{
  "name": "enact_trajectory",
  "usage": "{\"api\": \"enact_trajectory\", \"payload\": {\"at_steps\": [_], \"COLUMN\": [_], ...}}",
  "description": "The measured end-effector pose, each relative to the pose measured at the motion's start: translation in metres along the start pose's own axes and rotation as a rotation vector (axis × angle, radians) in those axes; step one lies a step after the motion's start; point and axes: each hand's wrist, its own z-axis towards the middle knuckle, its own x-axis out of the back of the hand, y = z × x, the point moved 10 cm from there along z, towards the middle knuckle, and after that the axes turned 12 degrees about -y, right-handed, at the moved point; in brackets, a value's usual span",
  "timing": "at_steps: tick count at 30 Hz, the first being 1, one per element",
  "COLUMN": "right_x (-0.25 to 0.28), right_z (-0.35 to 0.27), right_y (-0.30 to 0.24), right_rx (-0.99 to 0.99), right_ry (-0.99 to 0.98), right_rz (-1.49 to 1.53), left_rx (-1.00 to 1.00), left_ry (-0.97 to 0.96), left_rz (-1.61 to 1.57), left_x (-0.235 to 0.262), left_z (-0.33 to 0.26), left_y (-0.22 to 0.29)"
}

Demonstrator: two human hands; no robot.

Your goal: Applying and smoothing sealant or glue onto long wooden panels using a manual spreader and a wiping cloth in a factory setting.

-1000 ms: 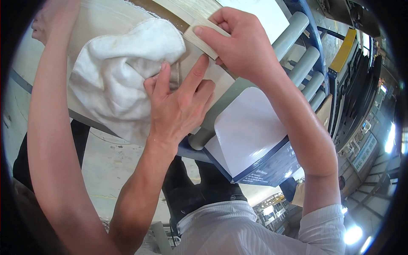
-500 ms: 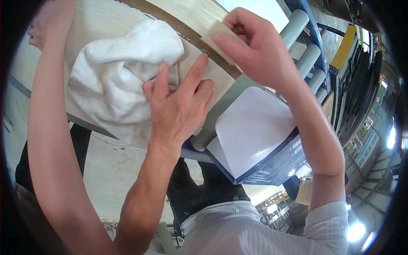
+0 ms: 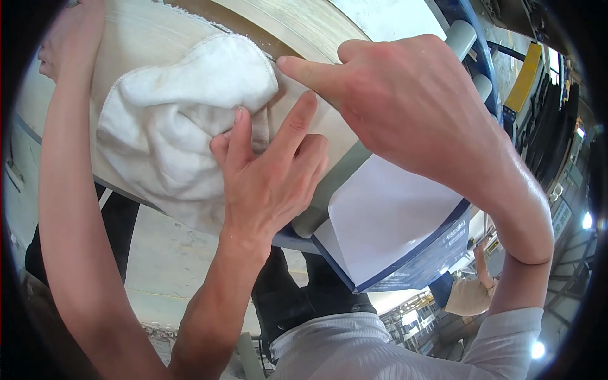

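A crumpled white cloth (image 3: 183,120) lies on a pale board (image 3: 145,28). At its right side my left hand (image 3: 272,171) rests with its fingers apart, one fingertip touching the board and others against the cloth. My right hand (image 3: 399,95) reaches over the board from the right. One of its fingers is stretched out, with its tip at the board's brown edge strip (image 3: 278,38) beside the cloth. The other fingers are bent, and what they hold, if anything, is hidden. Another person's bare arm (image 3: 76,183) seems to come in at the left, its hand (image 3: 69,38) near the board's end.
Just right of my left hand stands a blue box (image 3: 415,256) with a white open flap (image 3: 386,209). Grey rollers (image 3: 462,38) on a blue frame (image 3: 478,31) run under and beyond the board. A yellow bar (image 3: 525,76) stands at right. Farther off is a person in beige (image 3: 472,294).
My right hand has come left and nearer, its finger now at the edge beside the cloth. The beige pad it held is out of sight. My left hand has hardly moved.
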Motion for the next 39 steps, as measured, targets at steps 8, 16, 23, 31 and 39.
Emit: {"api": "enact_trajectory", "payload": {"at_steps": [8,16,23,31,39], "right_x": [-0.004,-0.007,-0.004,-0.028,-0.036], "right_z": [-0.002,-0.003,-0.007,-0.016,-0.023], "right_y": [-0.004,-0.002,-0.002,0.026,0.062], "right_rx": [-0.067,-0.052,-0.036,0.020,-0.050], "right_ry": [0.009,0.015,0.072,0.113,0.228], "right_rz": [-0.020,0.035,0.078,0.405,0.926], "left_rx": [-0.002,0.016,-0.017,0.008,-0.031], "left_ry": [-0.039,-0.171,-0.119,-0.065,-0.106], "left_rz": [-0.038,-0.030,-0.035,-0.018,0.301], "left_x": [-0.013,-0.023,-0.018,-0.011,-0.033], "left_z": [0.001,0.006,0.003,0.011,-0.012], "left_y": [-0.003,-0.003,0.002,-0.006,0.032]}}
